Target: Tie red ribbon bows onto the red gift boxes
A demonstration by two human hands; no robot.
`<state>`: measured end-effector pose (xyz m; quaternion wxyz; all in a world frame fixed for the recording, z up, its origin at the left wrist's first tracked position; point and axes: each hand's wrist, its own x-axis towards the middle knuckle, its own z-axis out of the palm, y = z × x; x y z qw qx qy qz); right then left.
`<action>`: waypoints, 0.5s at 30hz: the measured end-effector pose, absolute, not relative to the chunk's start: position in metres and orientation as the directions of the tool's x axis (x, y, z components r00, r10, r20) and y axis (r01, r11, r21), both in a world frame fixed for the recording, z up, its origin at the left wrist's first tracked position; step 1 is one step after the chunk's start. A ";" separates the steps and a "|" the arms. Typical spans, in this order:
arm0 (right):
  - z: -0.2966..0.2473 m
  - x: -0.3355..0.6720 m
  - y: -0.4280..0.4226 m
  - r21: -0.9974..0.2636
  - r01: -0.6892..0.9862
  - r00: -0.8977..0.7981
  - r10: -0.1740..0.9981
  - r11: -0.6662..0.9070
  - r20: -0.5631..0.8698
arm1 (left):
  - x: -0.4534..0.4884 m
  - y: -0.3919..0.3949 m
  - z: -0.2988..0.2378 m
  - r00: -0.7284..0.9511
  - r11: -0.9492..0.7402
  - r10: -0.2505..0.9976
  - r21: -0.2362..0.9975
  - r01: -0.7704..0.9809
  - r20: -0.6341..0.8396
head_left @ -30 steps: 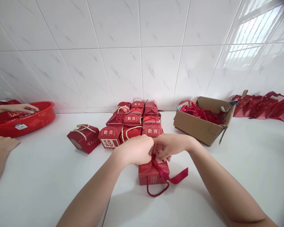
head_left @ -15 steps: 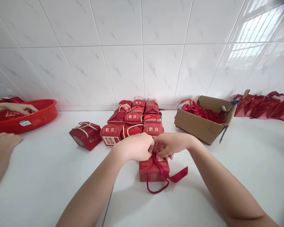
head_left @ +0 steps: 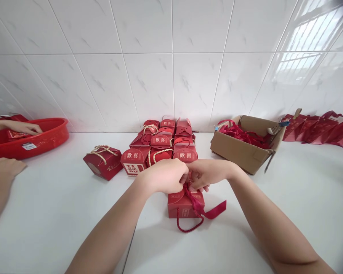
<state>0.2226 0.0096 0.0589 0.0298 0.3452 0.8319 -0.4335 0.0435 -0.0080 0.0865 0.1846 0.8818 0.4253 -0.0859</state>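
Note:
A red gift box [head_left: 185, 209] with pale printing stands on the white table, a twisted cord handle [head_left: 190, 230] hanging down its near side. Across its top runs a dark red ribbon [head_left: 198, 205], one tail trailing to the right. My left hand [head_left: 170, 176] is closed over the far part of the box top, pinching the ribbon. Close against it, my right hand [head_left: 205, 175] has its fingers curled on the same ribbon. Both sets of fingertips meet there, and the hands hide the ribbon's crossing point.
Several red gift boxes [head_left: 161, 140] stand in rows behind, and one box with gold cord [head_left: 104, 163] sits to the left. A cardboard box [head_left: 237, 154] holds red ribbons. Red bags [head_left: 320, 129] line the right wall. Another person's hand [head_left: 23, 127] reaches into a red basin [head_left: 53, 139].
My hands stay almost still at the ribbon. At the left, the other person's hand in the basin has shifted slightly left.

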 end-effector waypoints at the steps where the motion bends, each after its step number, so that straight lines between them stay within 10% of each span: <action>1: 0.059 0.223 0.009 -0.704 0.597 -0.762 0.548 0.386 -0.345 | 0.043 -0.008 0.087 0.614 -0.569 0.719 0.232 0.789 -0.326; 15: 0.061 0.223 0.007 -0.703 0.598 -0.757 0.560 0.384 -0.338 | 0.043 -0.012 0.089 0.650 -0.604 0.719 0.240 0.760 -0.247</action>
